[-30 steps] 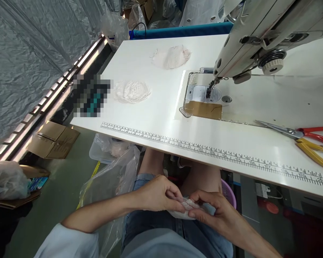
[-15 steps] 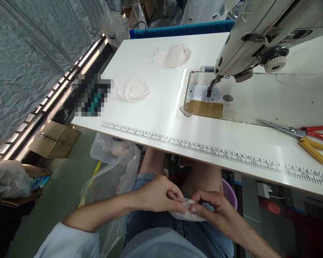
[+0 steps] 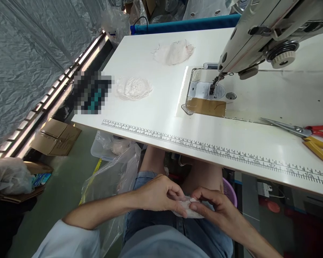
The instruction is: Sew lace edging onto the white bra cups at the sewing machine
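Below the table's front edge, over my lap, my left hand [image 3: 158,193] and my right hand [image 3: 218,209] pinch a small white lace fabric piece [image 3: 190,211] between them. Both hands are closed on it, fingertips almost touching. On the white sewing table [image 3: 156,114] lie a white lace pile [image 3: 133,88] at the left and a pinkish-white fabric pile [image 3: 174,53] farther back. The sewing machine [image 3: 269,32] stands at the upper right, its needle over the metal plate [image 3: 208,91].
Red and yellow handled scissors [image 3: 309,138] lie at the table's right edge. A printed ruler [image 3: 204,148] runs along the front edge. A clear plastic bag [image 3: 110,179] hangs beside my left knee. Cardboard boxes [image 3: 56,138] sit on the floor at left.
My hands have stayed in my lap and shifted their fingers on the fabric piece, bunching it slightly. The view has tilted a little; nothing on the table moved.
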`<state>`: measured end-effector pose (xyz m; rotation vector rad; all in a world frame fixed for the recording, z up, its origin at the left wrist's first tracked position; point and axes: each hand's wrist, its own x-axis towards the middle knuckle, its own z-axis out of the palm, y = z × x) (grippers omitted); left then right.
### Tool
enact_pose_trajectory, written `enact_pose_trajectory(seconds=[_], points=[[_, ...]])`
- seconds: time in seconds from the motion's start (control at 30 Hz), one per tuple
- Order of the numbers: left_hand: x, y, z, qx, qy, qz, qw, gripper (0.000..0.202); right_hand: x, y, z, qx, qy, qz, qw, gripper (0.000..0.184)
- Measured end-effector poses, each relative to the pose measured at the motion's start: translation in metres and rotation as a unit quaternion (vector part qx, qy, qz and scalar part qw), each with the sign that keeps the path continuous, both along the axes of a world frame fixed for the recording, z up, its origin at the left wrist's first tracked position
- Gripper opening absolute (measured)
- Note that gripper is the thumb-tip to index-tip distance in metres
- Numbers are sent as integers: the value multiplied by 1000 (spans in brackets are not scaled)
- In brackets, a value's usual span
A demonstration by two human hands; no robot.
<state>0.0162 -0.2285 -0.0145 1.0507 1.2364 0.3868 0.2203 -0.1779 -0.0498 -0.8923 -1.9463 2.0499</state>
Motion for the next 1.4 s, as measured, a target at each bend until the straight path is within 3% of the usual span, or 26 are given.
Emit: enact_pose_trajectory(seconds=[0.17, 0.77, 1.4], points=[[-3, 1, 5, 25, 14, -32, 999, 31, 3, 1, -4, -25, 1, -10, 1000, 27], [-3, -1, 2, 11, 9, -27, 1000, 26, 6, 0, -5, -46, -2, -5, 999, 24], [-1, 0, 2, 10, 26, -31, 999, 28, 5, 0, -8, -17, -13, 32, 999, 24]])
